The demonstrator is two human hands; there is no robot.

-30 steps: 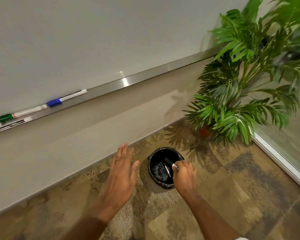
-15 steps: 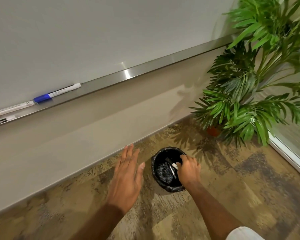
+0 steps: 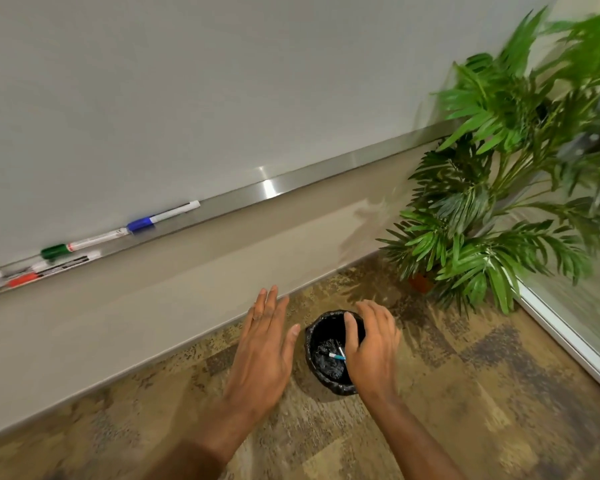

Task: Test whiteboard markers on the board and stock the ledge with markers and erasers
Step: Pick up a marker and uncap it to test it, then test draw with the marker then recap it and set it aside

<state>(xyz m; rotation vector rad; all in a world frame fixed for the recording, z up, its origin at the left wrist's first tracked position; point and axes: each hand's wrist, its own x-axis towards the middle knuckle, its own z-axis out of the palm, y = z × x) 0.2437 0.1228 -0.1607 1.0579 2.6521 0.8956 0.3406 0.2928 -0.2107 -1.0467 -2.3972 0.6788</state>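
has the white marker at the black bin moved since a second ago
Yes: the white teal-tipped marker left the right hand and dropped down inside the round black bag-lined bin.

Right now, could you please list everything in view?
whiteboard: one, white, on the wall
ledge: one, silver, under the whiteboard
blue-capped marker: one, on the ledge
green-capped marker: one, on the ledge
red-capped marker: one, ledge's far left
black-labelled marker: one, ledge, beside the green-capped
bin: one, black-lined, on the floor
teal-ended marker: one, inside the bin
plant: one, green, corner
left hand: one, fingers straight, beside the bin
right hand: one, holds nothing, over the bin
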